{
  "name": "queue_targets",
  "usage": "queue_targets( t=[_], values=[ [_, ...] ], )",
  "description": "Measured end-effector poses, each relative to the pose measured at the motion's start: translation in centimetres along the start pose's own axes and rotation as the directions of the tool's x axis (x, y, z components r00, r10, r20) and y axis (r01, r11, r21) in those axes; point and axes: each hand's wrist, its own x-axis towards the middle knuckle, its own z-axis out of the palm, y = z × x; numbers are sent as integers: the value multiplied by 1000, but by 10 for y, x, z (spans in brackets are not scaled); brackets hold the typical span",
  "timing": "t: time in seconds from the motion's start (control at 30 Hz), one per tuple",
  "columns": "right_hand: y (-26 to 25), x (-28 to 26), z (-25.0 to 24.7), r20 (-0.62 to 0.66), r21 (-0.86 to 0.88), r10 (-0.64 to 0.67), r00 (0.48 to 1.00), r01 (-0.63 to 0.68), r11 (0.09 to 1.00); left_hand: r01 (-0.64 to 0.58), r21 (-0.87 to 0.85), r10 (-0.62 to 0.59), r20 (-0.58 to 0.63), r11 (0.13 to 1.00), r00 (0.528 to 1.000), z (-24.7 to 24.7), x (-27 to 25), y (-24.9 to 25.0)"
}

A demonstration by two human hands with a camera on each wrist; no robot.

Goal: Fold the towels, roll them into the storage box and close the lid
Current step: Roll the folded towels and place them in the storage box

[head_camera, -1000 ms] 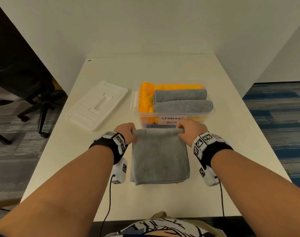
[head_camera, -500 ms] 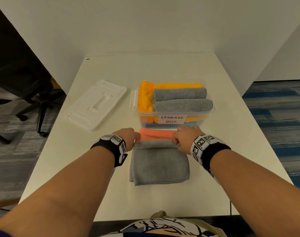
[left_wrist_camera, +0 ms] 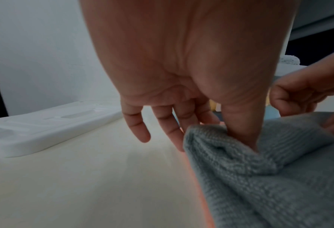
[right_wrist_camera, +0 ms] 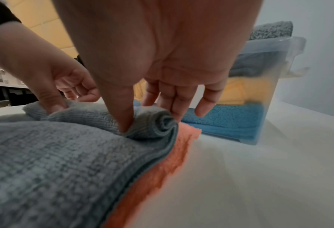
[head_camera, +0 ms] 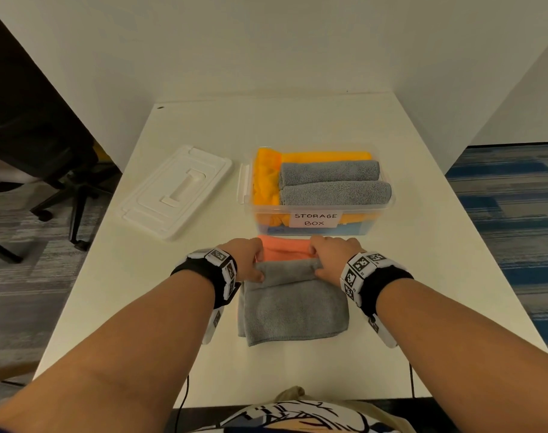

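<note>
A folded grey towel point(head_camera: 293, 310) lies on a salmon-orange towel point(head_camera: 283, 246) in front of the clear storage box point(head_camera: 386, 206). Its far edge is curled into a small roll. My left hand point(head_camera: 249, 260) pinches the roll's left end, thumb point(left_wrist_camera: 244, 131) in front and fingers behind. My right hand point(head_camera: 329, 256) pinches the right end point(right_wrist_camera: 162, 123) the same way, thumb point(right_wrist_camera: 121, 117) pressed into the cloth. The box holds rolled grey towels point(head_camera: 332, 182) on top of orange and blue ones. The white lid point(head_camera: 177, 190) lies flat to the box's left.
The white table point(head_camera: 422, 292) is bordered by white walls behind and to the right. An office chair point(head_camera: 48, 170) stands off the left edge. Cables hang over the near edge. The box stands close behind my fingers.
The grey towel's far edge has been turned over and rolled toward me. Both hands moved nearer with it. A strip of the orange towel now shows by the box.
</note>
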Motion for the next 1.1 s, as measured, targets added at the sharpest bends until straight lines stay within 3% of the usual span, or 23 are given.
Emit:
queue_targets(
  t=[0.23, 0.43, 0.53, 0.7, 0.8, 0.9, 1.1],
  values=[
    [-7, -2, -2, 8, -84, -169, 986, 169, 982, -84, 108, 79, 57, 991, 995, 0, -1, 11],
    [-12, -5, 1, 42, -175, -233, 971, 237, 956, -180, 224, 151, 140, 958, 979, 0, -1, 20],
    [-12, -6, 0, 60, -199, -230, 971, 238, 951, -166, 153, 143, 154, 974, 978, 1, -1, 21],
    [-11, -7, 0, 39, -226, -213, 976, 216, 950, -76, -116, 94, 163, 990, 982, -2, -2, 17],
    [-11, -6, 0, 23, -212, -222, 975, 222, 952, -108, -50, 115, 180, 993, 977, 2, -1, 18],
    [-8, -4, -2, 37, -164, -222, 974, 225, 960, -133, 50, 127, 105, 990, 986, 4, -1, 20],
    [-5, 0, -4, 119, 46, -137, 983, 132, 990, -145, 105, 139, 67, 984, 988, 5, -1, 21]
  ],
)
